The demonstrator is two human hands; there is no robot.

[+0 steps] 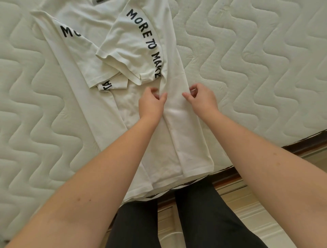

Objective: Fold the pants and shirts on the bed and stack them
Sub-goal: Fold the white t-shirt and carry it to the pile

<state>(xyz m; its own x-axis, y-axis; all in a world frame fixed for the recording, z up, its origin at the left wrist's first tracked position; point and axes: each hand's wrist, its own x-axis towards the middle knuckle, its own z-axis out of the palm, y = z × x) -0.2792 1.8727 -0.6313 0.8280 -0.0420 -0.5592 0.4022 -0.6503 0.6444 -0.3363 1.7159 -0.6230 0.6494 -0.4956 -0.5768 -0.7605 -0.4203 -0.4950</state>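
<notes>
A white T-shirt (109,58) with black lettering lies lengthwise on the quilted mattress (247,70), its hem at the near edge. Both sleeves are folded in over the body, and its right side is folded inward as a long strip (184,127). My left hand (152,104) pinches the strip's inner edge between thumb and fingers. My right hand (201,99) pinches the strip's outer edge at the same height. The collar end runs out of the top of the view.
The mattress's near edge and dark wooden bed frame (300,141) run diagonally at the lower right. My legs in dark trousers (194,217) stand against the frame on a pale floor. A dark label shows at the top edge (99,1).
</notes>
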